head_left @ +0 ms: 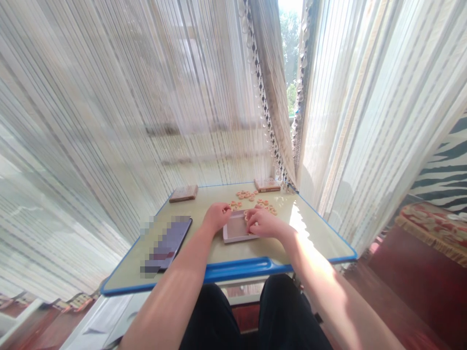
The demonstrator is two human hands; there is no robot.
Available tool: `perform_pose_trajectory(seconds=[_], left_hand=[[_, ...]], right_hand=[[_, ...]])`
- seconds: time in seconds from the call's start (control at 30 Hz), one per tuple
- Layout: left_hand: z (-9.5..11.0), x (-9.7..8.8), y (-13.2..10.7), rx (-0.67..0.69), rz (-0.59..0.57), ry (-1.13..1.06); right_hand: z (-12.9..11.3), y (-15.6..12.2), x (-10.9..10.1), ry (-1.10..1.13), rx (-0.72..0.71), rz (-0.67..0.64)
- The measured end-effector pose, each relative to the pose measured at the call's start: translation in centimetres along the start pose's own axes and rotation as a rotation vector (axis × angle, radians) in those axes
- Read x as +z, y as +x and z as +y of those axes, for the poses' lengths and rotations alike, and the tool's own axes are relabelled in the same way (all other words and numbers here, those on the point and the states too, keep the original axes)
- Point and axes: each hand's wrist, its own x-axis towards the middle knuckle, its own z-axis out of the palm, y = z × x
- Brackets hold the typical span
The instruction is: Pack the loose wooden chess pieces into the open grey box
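A shallow, pale pinkish box (pixel 233 239) lies on the table in front of me. Its right part holds a few small round wooden pieces with markings, like Chinese chess pieces. My right hand (pixel 264 222) reaches over the box's right side, fingers bent down and closed around one of these pieces, partly hidden beneath them. At the box's far left corner is my left hand (pixel 218 217), its fingers curled together; what they hold, if anything, is hidden. More round wooden pieces (pixel 247 195) are scattered just beyond the box, some close to the left fingertips.
A dark tablet-like device (pixel 178 243), partly blurred out, lies at the table's left. Flat brown boxes stand at the back left (pixel 184 193) and back right (pixel 267 185). The table (pixel 321 243) has a blue rim. Curtains (pixel 204 97) hang behind; a red-covered seat (pixel 419 257) is at right.
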Motion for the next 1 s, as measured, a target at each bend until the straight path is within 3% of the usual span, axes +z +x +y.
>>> perform_pose_trajectory(seconds=[0.57, 1.0], left_hand=[[-0.17, 0.04, -0.04, 0.097, -0.085, -0.024], [0.12, -0.16, -0.03, 0.07, -0.114, -0.016]], right_hand=[[-0.24, -0.15, -0.25, -0.018, 0.036, -0.018], [0.13, -0.15, -0.15, -0.048, 0.014, -0.045]])
